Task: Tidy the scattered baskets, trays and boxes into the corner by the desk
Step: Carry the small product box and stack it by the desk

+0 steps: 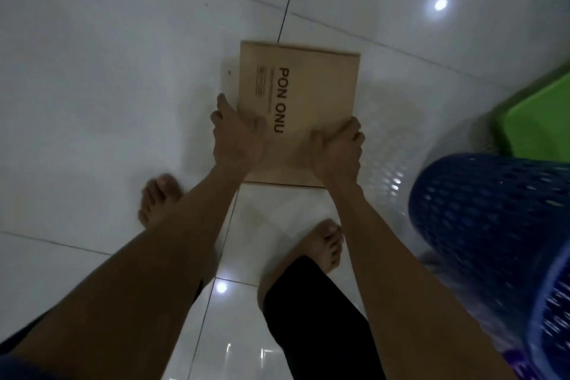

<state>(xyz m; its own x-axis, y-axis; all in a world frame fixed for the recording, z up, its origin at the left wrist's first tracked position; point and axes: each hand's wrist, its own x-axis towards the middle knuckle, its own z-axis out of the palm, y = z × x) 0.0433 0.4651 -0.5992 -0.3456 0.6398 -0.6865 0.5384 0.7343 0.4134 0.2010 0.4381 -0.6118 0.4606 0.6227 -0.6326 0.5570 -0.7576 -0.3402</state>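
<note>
A flat brown cardboard box point(311, 92) printed "PON ONU" is in the middle of the view, above the white tiled floor. My left hand point(236, 136) grips its near left edge, thumb on top. My right hand point(336, 148) grips its near right corner. A blue perforated plastic basket point(490, 213) stands at the right, close to my right forearm. Behind it at the right edge is a green plastic tray or bin point(543, 120), blurred.
My two bare feet point(159, 197) stand on the glossy white floor tiles point(108, 71) under the box. A purple patch point(521, 367) shows at the bottom right below the blue basket. Ceiling lights reflect in the floor.
</note>
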